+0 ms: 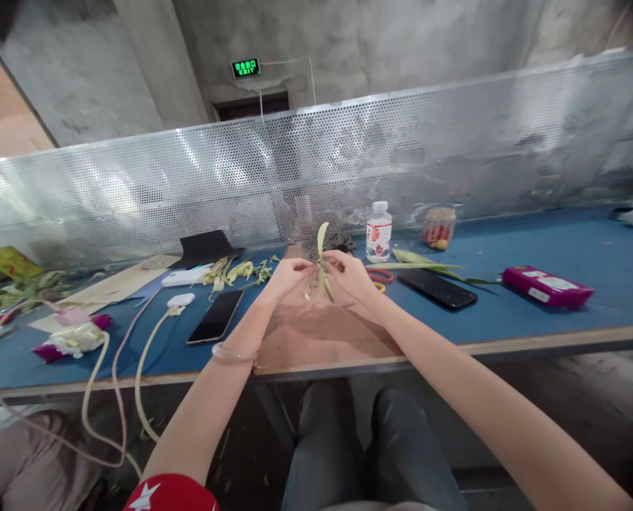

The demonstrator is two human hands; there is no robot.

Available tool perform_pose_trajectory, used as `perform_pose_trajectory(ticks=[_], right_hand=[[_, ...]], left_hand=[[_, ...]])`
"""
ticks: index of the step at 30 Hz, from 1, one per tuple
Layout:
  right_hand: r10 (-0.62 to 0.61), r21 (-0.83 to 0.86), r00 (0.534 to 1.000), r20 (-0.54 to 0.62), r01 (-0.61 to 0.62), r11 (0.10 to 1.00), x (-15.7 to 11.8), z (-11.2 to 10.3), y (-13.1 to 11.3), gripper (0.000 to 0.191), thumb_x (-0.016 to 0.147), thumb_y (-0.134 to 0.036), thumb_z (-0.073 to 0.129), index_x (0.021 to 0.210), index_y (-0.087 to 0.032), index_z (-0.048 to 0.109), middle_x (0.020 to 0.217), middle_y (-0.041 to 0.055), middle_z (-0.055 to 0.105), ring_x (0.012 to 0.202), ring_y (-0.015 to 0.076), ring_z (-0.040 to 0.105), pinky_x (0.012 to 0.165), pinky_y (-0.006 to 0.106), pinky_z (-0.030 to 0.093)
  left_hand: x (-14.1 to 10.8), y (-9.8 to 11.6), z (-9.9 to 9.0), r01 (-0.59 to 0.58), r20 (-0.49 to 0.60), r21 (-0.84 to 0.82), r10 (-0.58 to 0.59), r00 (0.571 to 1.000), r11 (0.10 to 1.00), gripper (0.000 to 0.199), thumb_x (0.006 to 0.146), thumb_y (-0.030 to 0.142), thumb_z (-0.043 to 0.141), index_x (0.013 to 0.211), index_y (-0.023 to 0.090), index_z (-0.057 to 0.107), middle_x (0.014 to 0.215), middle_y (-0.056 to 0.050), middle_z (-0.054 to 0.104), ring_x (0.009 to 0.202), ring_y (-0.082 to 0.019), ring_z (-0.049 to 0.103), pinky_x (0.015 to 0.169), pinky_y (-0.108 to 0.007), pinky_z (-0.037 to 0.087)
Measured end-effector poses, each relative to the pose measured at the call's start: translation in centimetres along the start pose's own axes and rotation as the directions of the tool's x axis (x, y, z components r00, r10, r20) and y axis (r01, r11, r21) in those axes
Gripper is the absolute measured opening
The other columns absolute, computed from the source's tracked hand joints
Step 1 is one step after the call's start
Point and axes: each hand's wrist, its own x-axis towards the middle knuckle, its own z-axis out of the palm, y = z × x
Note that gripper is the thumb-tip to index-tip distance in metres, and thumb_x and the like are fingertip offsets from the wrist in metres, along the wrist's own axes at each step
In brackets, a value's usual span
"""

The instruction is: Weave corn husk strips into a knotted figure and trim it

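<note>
Over the brown board (321, 333) at the table's front, both hands pinch a small piece of folded green leaf strips (322, 240). One pale strip sticks up from it, and shorter ends point down. My left hand (294, 275) has its thumb and fingers closed on the piece's left side. On the right side, my right hand (349, 275) grips it between thumb and bent fingertips. The fingers partly cover the middle, so how the strips cross there is unclear. A dark grey tangled bundle (343, 240) lies just behind the hands.
Right of the hands are a white bottle (379, 233), long green leaves (428, 262), a black phone (438, 289), a jar (438, 226) and a purple packet (546, 286). Leftward lie another phone (216, 318), leaf scraps (242, 271) and cables (140, 369). A perforated metal screen (215, 170) stands behind.
</note>
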Motion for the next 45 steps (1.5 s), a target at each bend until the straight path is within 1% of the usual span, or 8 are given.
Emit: perform_pose_trajectory(ticks=[4, 8, 11, 14, 17, 22, 32, 45], right_hand=[[0.01, -0.006, 1.0, 0.003, -0.01, 1.0, 0.0, -0.2, 0.1, 0.025, 0.083, -0.023, 0.051, 0.105, -0.018, 0.064, 0.082, 0.0041, 0.069, 0.069, 0.0155, 0.061, 0.067, 0.027, 0.046], [0.015, -0.032, 1.0, 0.009, -0.015, 0.999, 0.0, -0.3, 0.2, 0.025, 0.083, -0.021, 0.052, 0.105, -0.018, 0.064, 0.086, 0.005, 0.07, 0.072, 0.016, 0.062, 0.069, 0.027, 0.047], [0.031, -0.047, 1.0, -0.006, -0.031, 0.998, 0.0, -0.3, 0.0, 0.025, 0.084, -0.021, 0.052, 0.105, -0.018, 0.064, 0.087, 0.0052, 0.071, 0.075, 0.0167, 0.064, 0.071, 0.027, 0.047], [0.04, -0.046, 0.999, -0.009, -0.04, 0.998, 0.0, -0.3, -0.1, 0.023, 0.084, -0.021, 0.052, 0.103, -0.02, 0.065, 0.09, 0.005, 0.072, 0.081, 0.0175, 0.066, 0.075, 0.028, 0.048], [0.033, -0.038, 0.999, -0.022, -0.034, 0.999, -0.1, -0.3, 0.0, 0.021, 0.085, -0.022, 0.052, 0.101, -0.021, 0.065, 0.094, 0.0047, 0.072, 0.086, 0.0181, 0.066, 0.078, 0.029, 0.049], [0.037, -0.027, 0.998, -0.054, -0.038, 0.999, -0.1, -0.2, -0.1, 0.021, 0.084, -0.024, 0.054, 0.103, -0.021, 0.064, 0.094, 0.0056, 0.072, 0.087, 0.0192, 0.067, 0.079, 0.031, 0.05], [0.006, 0.025, 1.0, 0.029, -0.007, 1.0, -0.2, 0.7, -0.2, 0.024, 0.083, -0.021, 0.049, 0.098, -0.015, 0.066, 0.095, 0.0083, 0.07, 0.081, 0.0174, 0.063, 0.074, 0.029, 0.048], [0.244, 0.265, 0.967, 0.074, -0.255, 0.93, 0.4, -0.3, -0.9, 0.028, 0.075, -0.041, 0.059, 0.074, -0.013, 0.063, 0.067, 0.0016, 0.06, 0.059, 0.0117, 0.048, 0.054, 0.024, 0.037]], left_hand=[[0.1, -0.3, -0.3, -0.016, 0.036, 0.081, 0.013, 0.999, 0.997, 0.02, 0.074, 0.033, 0.063, 0.079, 0.017, 0.073, 0.081, -0.004, 0.072, 0.077, -0.017, 0.063, 0.076, -0.028, 0.045], [0.1, -0.3, -0.3, 0.026, 0.066, 0.055, -0.03, 0.997, 0.998, 0.021, 0.073, 0.036, 0.063, 0.076, 0.017, 0.072, 0.073, -0.003, 0.069, 0.066, -0.014, 0.059, 0.063, -0.025, 0.044], [0.0, -0.3, -0.1, 0.14, 0.086, -0.154, -0.128, 0.988, 0.978, 0.019, 0.071, 0.034, 0.066, 0.076, 0.016, 0.07, 0.072, -0.003, 0.067, 0.062, -0.012, 0.057, 0.058, -0.024, 0.043], [-0.2, -0.2, 0.0, 0.28, 0.168, -0.418, -0.229, 0.959, 0.864, 0.02, 0.067, 0.029, 0.072, 0.079, 0.013, 0.068, 0.076, -0.005, 0.067, 0.068, -0.013, 0.06, 0.065, -0.027, 0.047], [-0.4, 0.1, -0.1, 0.339, 0.273, -0.508, -0.225, 0.935, 0.792, 0.027, 0.066, 0.03, 0.075, 0.084, 0.012, 0.067, 0.078, -0.006, 0.066, 0.068, -0.013, 0.061, 0.064, -0.027, 0.046], [-0.6, 0.7, -0.2, 0.296, 0.258, -0.47, -0.192, 0.947, 0.832, 0.032, 0.064, 0.032, 0.076, 0.088, 0.012, 0.067, 0.085, -0.006, 0.065, 0.07, -0.011, 0.058, 0.06, -0.023, 0.04], [0.0, 0.1, 0.9, 0.046, -0.053, -0.307, -0.066, 0.996, 0.95, 0.03, 0.068, 0.031, 0.071, 0.085, 0.013, 0.055, 0.083, -0.004, 0.064, 0.077, -0.014, 0.059, 0.074, -0.028, 0.044], [-0.4, 0.7, 1.0, -0.021, 0.095, -0.076, 0.028, 0.995, 0.997, 0.015, 0.074, 0.027, 0.062, 0.08, 0.014, 0.063, 0.071, -0.001, 0.063, 0.062, -0.012, 0.057, 0.061, -0.024, 0.045]])
